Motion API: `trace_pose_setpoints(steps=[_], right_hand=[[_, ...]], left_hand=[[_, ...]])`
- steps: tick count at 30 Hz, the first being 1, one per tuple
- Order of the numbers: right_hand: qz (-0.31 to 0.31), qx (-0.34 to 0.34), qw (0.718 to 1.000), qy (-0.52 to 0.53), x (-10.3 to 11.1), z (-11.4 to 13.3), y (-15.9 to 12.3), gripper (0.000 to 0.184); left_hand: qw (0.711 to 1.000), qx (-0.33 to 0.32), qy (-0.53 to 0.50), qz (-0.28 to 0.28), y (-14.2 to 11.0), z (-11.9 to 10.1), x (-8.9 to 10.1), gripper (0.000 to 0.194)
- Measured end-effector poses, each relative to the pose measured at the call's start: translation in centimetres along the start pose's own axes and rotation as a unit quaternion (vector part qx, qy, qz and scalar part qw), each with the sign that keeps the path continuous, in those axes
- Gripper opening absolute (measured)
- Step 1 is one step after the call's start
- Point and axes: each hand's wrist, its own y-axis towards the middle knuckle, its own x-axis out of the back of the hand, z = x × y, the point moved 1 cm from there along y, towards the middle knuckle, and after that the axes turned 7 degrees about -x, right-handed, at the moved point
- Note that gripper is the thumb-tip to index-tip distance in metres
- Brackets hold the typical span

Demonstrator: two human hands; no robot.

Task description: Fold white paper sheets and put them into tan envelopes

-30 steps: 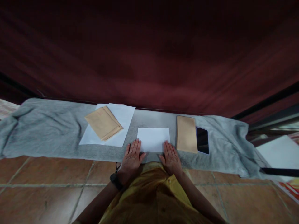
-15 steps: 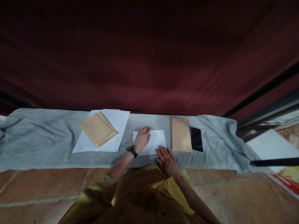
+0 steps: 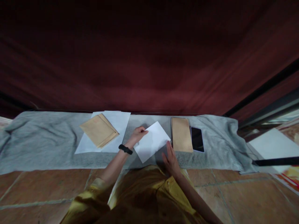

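Note:
A white sheet of paper (image 3: 153, 141), which looks folded, is tilted at an angle over the grey cloth. My left hand (image 3: 138, 136), with a dark band on the wrist, pinches its left edge between thumb and fingers. At the sheet's right corner is my right hand (image 3: 171, 160), fingers stretched out and thumb apart, the fingertips at the paper's edge. Just right of that hand lies a stack of brown envelopes (image 3: 181, 135). A phone (image 3: 197, 139) with a dark screen rests beside the stack.
Grey cloth (image 3: 46, 140) covers the long, narrow surface. On its left, more brown envelopes (image 3: 99, 130) lie on large white sheets (image 3: 123, 124). A dark red curtain-like backdrop (image 3: 149, 68) rises behind. A white board (image 3: 275, 144) and a black bar (image 3: 277, 161) are at right.
The white paper has been lifted from lying flat and turned at an angle. My left hand has closed on its left edge; my right hand has moved to its right corner.

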Motion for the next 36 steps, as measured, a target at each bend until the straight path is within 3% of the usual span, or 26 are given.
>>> trace_pose_setpoints(steps=[4,8,11,14,20,23,27,32,36], right_hand=[[-0.029,-0.111,0.981,0.155,-0.7,0.7,2.3,0.07],[0.066,-0.203,0.899,0.381,-1.5,2.2,4.5,0.063],[0.086,-0.23,0.877,0.413,-0.9,3.3,5.6,0.057],[0.079,-0.235,0.884,0.396,0.6,4.0,7.1,0.055],[0.054,-0.176,0.91,0.372,4.0,5.8,11.6,0.053],[0.038,-0.152,0.916,0.369,4.7,6.6,12.5,0.049],[0.042,-0.168,0.917,0.36,3.3,5.6,10.8,0.047],[0.075,-0.168,0.947,0.262,0.3,2.2,6.3,0.037],[0.077,-0.155,0.965,0.195,-0.6,1.1,4.0,0.022]], left_hand=[[0.988,0.035,-0.15,-0.023,-1.5,-1.3,2.1,0.04],[0.949,0.092,-0.299,-0.045,-3.5,-2.8,2.7,0.043],[0.938,0.111,-0.32,-0.071,-4.5,-3.2,2.9,0.042],[0.943,0.108,-0.304,-0.088,-4.7,-3.1,3.5,0.041],[0.96,0.037,-0.234,-0.152,-3.5,-4.3,5.8,0.04],[0.965,0.024,-0.192,-0.179,-3.5,-5.1,6.5,0.039],[0.973,0.04,-0.164,-0.158,-5.6,-4.2,5.4,0.039],[0.984,0.076,-0.126,-0.104,-9.6,0.0,2.2,0.039],[0.991,0.091,-0.045,-0.092,-11.6,2.1,0.4,0.028]])
